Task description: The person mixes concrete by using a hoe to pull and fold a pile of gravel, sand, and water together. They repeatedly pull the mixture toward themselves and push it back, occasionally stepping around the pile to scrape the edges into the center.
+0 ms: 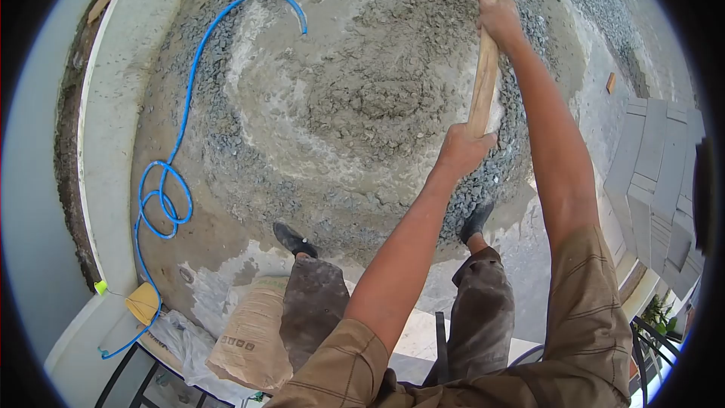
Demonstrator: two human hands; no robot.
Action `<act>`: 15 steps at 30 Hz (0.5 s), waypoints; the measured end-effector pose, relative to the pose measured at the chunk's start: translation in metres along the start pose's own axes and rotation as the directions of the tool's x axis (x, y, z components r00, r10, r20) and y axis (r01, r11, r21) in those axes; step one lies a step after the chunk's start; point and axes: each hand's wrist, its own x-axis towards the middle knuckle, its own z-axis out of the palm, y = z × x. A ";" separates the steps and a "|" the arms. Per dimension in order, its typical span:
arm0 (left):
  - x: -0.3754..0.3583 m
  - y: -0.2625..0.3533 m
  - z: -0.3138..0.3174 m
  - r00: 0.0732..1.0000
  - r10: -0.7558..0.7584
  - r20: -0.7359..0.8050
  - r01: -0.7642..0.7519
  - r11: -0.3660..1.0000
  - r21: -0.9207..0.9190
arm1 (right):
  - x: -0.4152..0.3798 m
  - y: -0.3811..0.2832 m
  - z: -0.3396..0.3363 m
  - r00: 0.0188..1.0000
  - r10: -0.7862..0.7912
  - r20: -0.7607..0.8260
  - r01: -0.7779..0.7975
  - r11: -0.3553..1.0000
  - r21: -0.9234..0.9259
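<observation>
A long wooden handle (485,75) runs from the top edge of the view down toward me, slightly tilted. My left hand (464,149) is closed around its near end. Farther up, my right hand (500,17) grips the same handle. The tool's head lies beyond the top of the view, so its kind does not show. Below and left of the handle spreads a mound of wet grey concrete mix (377,98), ringed by a pale watery band and loose gravel.
A blue hose (183,117) loops along the left, its end resting by the mix. Near my feet stands a paper sack (253,332) beside clear plastic. A yellow object (142,304) sits by the low wall (113,106). Gravel (581,0) lies upper right; grey slabs (657,159) are at right.
</observation>
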 end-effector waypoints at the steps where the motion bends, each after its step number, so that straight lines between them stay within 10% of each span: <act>1: 0.000 -0.007 -0.007 0.999 -0.041 -0.005 0.041 0.999 -0.006 | -0.005 0.042 0.025 0.994 0.101 0.029 -0.101 0.995 0.012; 4: -0.062 -0.095 -0.034 0.946 -0.318 0.056 0.320 0.899 -0.298 | -0.094 0.091 0.104 0.881 0.456 0.127 -0.451 0.890 -0.069; 9: -0.212 -0.135 -0.109 0.901 -0.419 0.115 0.431 0.825 -0.367 | -0.236 0.028 0.157 0.832 0.496 0.249 -0.504 0.863 -0.034; 10: -0.249 -0.145 -0.116 0.904 -0.417 0.092 0.421 0.834 -0.356 | -0.282 0.032 0.171 0.931 0.331 0.154 -0.321 0.943 -0.087; 15: -0.391 -0.193 -0.096 0.825 -0.564 -0.028 0.562 0.816 0.131 | -0.437 -0.006 0.132 0.706 0.586 0.397 -0.694 0.684 0.224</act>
